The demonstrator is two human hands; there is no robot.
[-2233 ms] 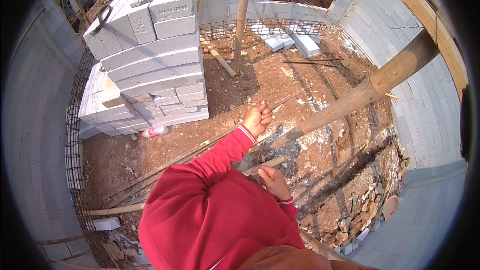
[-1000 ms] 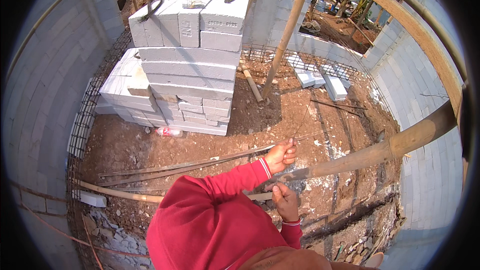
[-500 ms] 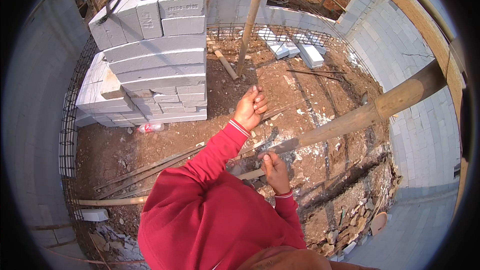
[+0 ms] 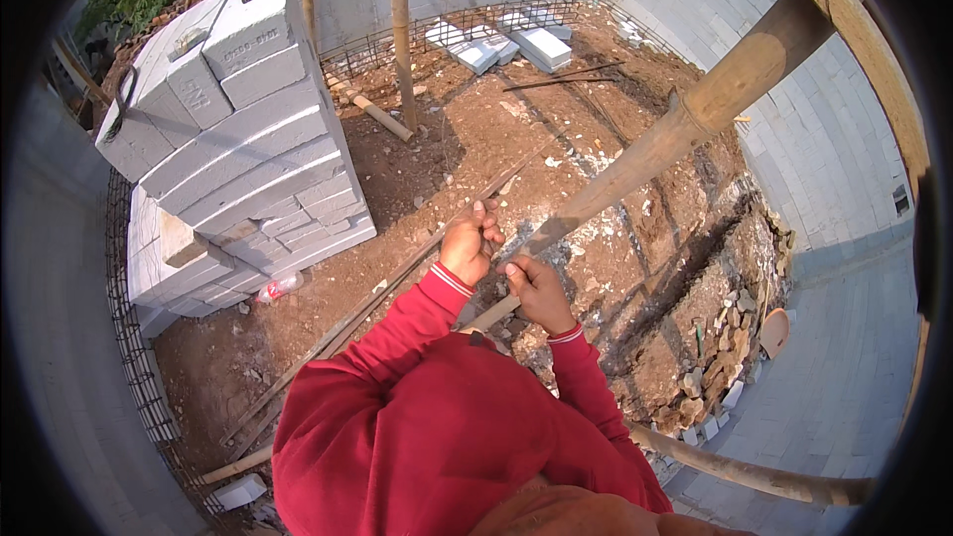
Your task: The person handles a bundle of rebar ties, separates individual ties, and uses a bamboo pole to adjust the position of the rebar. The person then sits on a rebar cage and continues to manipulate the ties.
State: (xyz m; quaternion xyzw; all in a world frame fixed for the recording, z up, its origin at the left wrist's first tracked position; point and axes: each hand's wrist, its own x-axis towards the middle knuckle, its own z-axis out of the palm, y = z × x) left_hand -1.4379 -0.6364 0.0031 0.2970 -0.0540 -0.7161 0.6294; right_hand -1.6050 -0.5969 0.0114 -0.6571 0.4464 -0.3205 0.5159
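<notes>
My left hand (image 4: 467,248) is closed in front of my chest, its fingers curled toward the thumb. Just to its right and slightly nearer, my right hand (image 4: 541,295) pinches with thumb and bent forefinger. The two hands are close together but apart. Whatever they hold is too thin or too hidden to make out. Beyond the right hand, the low end of a thick slanting bamboo pole (image 4: 650,154) appears close by, though I cannot tell if they touch. A thinner pale pole (image 4: 493,314) shows between my forearms.
A tall stack of white blocks (image 4: 253,139) stands at left, a plastic bottle (image 4: 281,287) at its foot. Upright bamboo poles (image 4: 400,35), loose white blocks (image 4: 543,48) and wire mesh (image 4: 362,58) lie ahead. Right are a trench (image 4: 685,273) and rubble (image 4: 730,337).
My left hand has come down and nearer to my right hand, which has risen slightly. The view has turned, so the block stack now sits farther left and tilted.
</notes>
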